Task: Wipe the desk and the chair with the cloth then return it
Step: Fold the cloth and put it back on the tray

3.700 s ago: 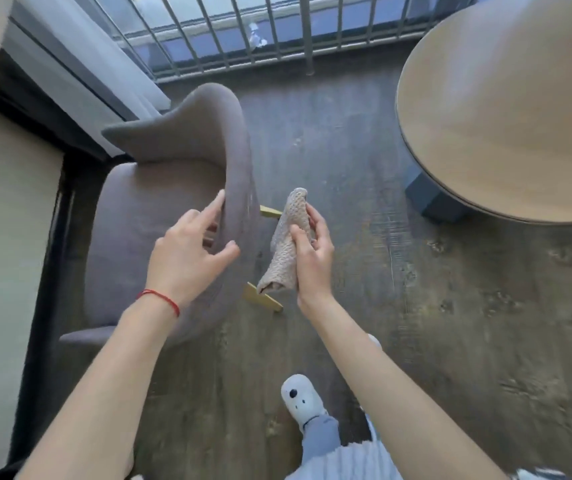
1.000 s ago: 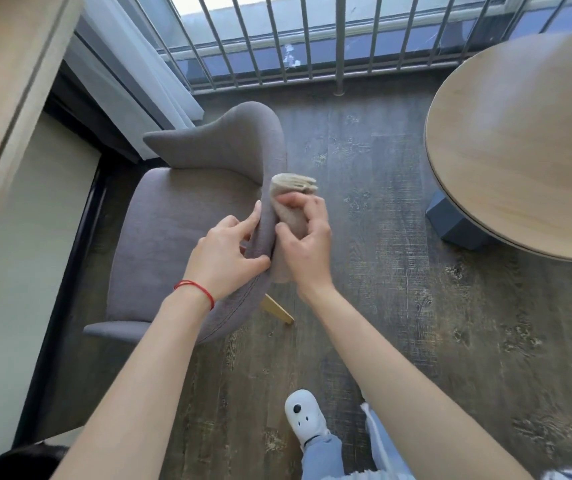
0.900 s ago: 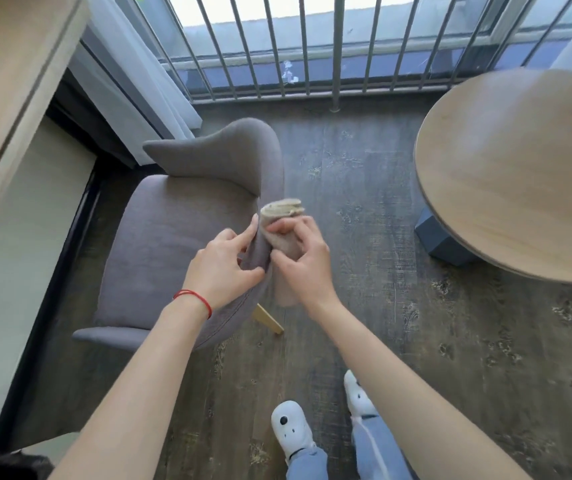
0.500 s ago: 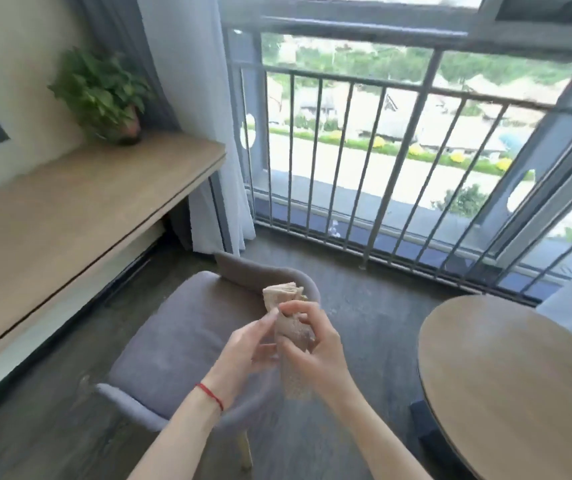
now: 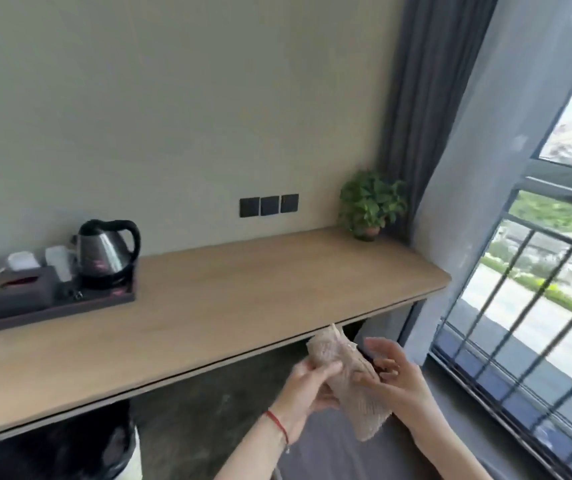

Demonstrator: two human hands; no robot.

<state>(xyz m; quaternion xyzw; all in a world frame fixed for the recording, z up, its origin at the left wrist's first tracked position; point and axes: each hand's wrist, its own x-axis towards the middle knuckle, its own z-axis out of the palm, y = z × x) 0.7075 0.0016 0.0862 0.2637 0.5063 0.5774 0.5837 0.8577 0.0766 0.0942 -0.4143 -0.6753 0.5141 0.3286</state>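
Note:
A folded beige knitted cloth (image 5: 350, 379) hangs in the air just below and in front of the long wooden desk (image 5: 229, 299), near its right end. My left hand (image 5: 307, 384) pinches the cloth's upper left part. My right hand (image 5: 393, 379) lies against its right side with the fingers spread, thumb pressed on the fabric. A grey patch at the bottom middle is probably the chair seat (image 5: 322, 452), mostly hidden by my arms.
On the desk's left end sits a dark tray (image 5: 48, 306) with a steel kettle (image 5: 106, 252), cups and a tissue box. A potted plant (image 5: 371, 204) stands at the desk's right rear. Curtains and a barred window (image 5: 534, 306) close the right side. A black-lined bin (image 5: 80, 448) stands under the desk.
My view swung up and left from the chair and round table to the desk and wall. The cloth left the chair back; both hands now hold it in the air.

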